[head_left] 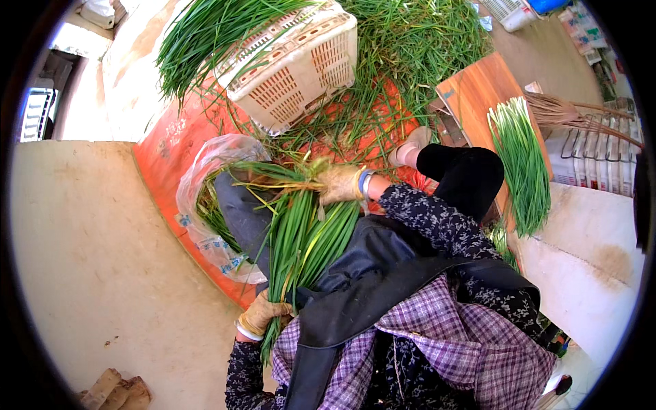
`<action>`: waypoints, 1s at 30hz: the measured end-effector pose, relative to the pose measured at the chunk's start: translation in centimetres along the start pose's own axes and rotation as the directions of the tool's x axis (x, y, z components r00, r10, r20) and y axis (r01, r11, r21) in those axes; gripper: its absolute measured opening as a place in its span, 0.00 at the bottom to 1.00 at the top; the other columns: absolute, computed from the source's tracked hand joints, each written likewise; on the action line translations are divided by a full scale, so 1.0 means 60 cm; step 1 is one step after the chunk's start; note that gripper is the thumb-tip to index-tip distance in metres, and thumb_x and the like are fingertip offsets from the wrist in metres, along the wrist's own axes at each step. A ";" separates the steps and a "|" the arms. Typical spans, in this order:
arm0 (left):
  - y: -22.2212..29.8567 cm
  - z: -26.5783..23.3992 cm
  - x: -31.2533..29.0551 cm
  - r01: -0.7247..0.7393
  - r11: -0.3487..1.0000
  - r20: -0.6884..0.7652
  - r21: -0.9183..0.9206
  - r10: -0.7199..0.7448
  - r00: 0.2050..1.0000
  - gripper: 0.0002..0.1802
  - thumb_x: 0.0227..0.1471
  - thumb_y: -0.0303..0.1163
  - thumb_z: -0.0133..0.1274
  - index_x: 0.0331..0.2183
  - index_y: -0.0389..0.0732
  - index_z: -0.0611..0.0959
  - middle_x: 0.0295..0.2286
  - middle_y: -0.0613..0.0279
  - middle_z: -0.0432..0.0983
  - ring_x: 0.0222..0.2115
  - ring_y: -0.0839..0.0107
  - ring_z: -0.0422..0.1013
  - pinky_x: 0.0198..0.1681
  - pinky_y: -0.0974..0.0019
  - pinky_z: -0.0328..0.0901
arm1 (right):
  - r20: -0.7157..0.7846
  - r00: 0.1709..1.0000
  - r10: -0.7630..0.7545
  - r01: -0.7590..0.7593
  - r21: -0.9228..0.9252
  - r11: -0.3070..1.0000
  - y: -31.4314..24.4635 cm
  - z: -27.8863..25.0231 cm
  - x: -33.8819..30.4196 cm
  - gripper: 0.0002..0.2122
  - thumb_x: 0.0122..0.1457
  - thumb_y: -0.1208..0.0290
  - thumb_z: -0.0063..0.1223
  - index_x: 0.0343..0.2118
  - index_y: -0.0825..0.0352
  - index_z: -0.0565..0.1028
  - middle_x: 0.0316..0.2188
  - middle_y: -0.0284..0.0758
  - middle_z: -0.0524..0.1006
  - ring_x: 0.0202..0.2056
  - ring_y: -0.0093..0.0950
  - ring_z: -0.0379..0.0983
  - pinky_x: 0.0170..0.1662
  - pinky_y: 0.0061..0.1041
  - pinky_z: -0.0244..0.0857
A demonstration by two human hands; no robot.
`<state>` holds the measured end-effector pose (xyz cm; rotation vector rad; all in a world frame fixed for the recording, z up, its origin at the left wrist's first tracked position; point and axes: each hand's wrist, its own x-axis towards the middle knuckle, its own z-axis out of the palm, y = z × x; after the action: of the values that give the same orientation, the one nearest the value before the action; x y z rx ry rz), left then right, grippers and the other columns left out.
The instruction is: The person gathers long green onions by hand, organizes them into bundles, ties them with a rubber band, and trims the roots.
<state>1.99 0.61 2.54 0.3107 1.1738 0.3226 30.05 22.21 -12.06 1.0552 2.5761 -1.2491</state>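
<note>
A long bunch of green chives [307, 236] lies slantwise over my lap, across a black apron. My left hand [265, 313], in a tan glove, is closed round the leafy end near my body. At the far end, my gloved right hand [339, 184] is closed on the stems, where yellowed, withered leaves stick out to the left. Its fingertips are partly hidden by the leaves. Beside my left leg a clear plastic bag [229, 266] stands open with more greens inside.
An upturned white plastic crate [294, 89] with chives [219, 34] on top stands ahead on an orange sheet [164, 160]. Loose greens [424, 41] are heaped behind it. At right, a neat chive bundle [521, 164] lies on a wooden board [478, 85], near a broom [557, 109].
</note>
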 end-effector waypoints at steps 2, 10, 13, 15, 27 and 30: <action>-0.001 -0.003 -0.010 0.026 1.000 -0.027 0.014 -0.026 0.999 0.21 0.43 0.18 0.55 0.44 0.34 0.77 0.21 0.58 0.76 0.15 0.74 0.69 0.19 0.73 0.64 | 0.023 0.999 0.037 -0.038 0.008 0.999 -0.028 0.024 0.013 0.23 0.46 0.51 0.57 0.36 0.69 0.76 0.31 0.47 0.78 0.37 0.44 0.76 0.39 0.40 0.71; 0.024 0.002 -0.011 0.129 0.984 -0.003 0.120 -0.130 0.992 0.26 0.43 0.17 0.57 0.47 0.35 0.75 0.22 0.57 0.76 0.15 0.74 0.67 0.18 0.74 0.61 | 0.086 0.996 0.014 -0.016 0.025 1.000 -0.008 0.052 -0.007 0.18 0.48 0.58 0.54 0.32 0.71 0.76 0.27 0.48 0.78 0.32 0.46 0.76 0.37 0.40 0.69; 0.038 0.016 -0.013 0.161 0.987 0.006 0.018 -0.161 0.987 0.27 0.43 0.16 0.56 0.48 0.36 0.75 0.22 0.56 0.76 0.15 0.75 0.66 0.17 0.74 0.59 | 0.153 0.987 0.038 -0.055 0.106 0.993 0.005 0.055 -0.017 0.19 0.49 0.56 0.53 0.30 0.72 0.77 0.27 0.50 0.78 0.34 0.46 0.76 0.39 0.39 0.69; 0.040 0.022 -0.016 0.143 0.990 -0.016 -0.016 -0.143 0.990 0.27 0.43 0.15 0.56 0.49 0.36 0.75 0.22 0.57 0.76 0.14 0.75 0.65 0.17 0.74 0.58 | 0.101 0.994 0.029 -0.041 0.113 0.993 0.016 0.061 -0.018 0.21 0.48 0.54 0.54 0.31 0.72 0.77 0.27 0.50 0.78 0.34 0.46 0.76 0.40 0.39 0.69; 0.028 0.020 -0.008 0.065 0.998 -0.084 -0.013 -0.066 0.994 0.17 0.41 0.18 0.55 0.38 0.34 0.79 0.20 0.61 0.74 0.14 0.76 0.66 0.17 0.75 0.60 | -0.008 0.999 -0.045 0.043 -0.197 0.979 0.018 0.031 -0.037 0.13 0.50 0.63 0.52 0.31 0.68 0.78 0.29 0.47 0.79 0.33 0.43 0.78 0.37 0.39 0.72; 0.005 0.000 -0.002 0.039 0.999 -0.066 0.008 -0.039 0.997 0.17 0.40 0.19 0.56 0.38 0.34 0.80 0.21 0.61 0.75 0.15 0.76 0.67 0.18 0.76 0.61 | -0.039 0.990 0.136 -0.141 -0.271 0.952 0.059 -0.036 -0.038 0.10 0.52 0.68 0.48 0.32 0.68 0.75 0.28 0.44 0.79 0.31 0.42 0.79 0.33 0.39 0.73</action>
<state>1.94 0.83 2.74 0.2864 1.2448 0.2954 34.42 24.05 -12.17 1.1694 2.5409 -0.8256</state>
